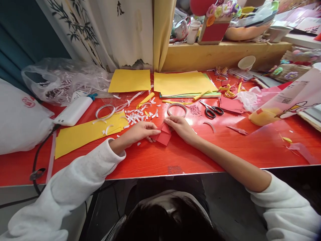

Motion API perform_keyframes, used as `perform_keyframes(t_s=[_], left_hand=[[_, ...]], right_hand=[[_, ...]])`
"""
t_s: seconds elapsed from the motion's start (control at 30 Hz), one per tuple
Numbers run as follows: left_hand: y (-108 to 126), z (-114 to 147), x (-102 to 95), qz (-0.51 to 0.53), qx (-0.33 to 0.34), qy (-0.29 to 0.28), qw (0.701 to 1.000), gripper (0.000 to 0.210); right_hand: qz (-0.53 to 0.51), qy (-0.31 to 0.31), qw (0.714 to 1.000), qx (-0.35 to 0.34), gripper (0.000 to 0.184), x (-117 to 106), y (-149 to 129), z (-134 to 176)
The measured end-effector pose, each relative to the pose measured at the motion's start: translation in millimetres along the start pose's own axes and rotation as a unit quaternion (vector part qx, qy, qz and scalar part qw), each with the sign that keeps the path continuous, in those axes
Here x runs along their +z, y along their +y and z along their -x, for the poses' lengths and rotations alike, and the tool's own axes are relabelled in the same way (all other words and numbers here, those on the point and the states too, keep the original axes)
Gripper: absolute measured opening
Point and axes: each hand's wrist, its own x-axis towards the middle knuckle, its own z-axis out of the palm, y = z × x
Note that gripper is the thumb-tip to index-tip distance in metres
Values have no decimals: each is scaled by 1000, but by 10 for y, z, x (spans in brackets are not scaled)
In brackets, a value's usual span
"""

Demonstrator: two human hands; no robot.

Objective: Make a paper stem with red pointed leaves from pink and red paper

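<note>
Covering the glossy red table [155,160] are yellow sheets [85,134], white scraps [136,115], tape rolls [177,109] and scissors [212,109]. A folded red paper [163,134] is pinched at the table's middle by the left hand [140,131] and right hand [181,128]. No writing can be read.

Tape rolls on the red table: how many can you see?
2. One tape roll lies by the yellow paper left of the hands; the other tape roll lies just beyond the right hand. Clutter may hide more.

head cam | looks forward and down, close over red table [160,160] (single view)
</note>
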Motion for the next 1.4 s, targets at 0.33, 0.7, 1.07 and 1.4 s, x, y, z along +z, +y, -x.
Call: perform_keyframes(t_s=[0.33, 0.7, 1.07, 1.4], left_hand=[[-13, -29, -29, 10, 16, 70, 997, 28], [35, 19, -36, -96, 50, 107, 988, 26], [-31, -7, -2, -19, 59, 90, 994, 23], [-38, -20, -11, -5, 91, 101, 991, 26]], right_hand=[[-47, -41, 998, 27, 34, 7, -83, -12], [64, -82, 994, -14, 29, -22, -86, -12], [63, -35, 997, -17, 29, 7, -108, 8], [-53, -115, 990, 64, 27, 49, -82, 14]])
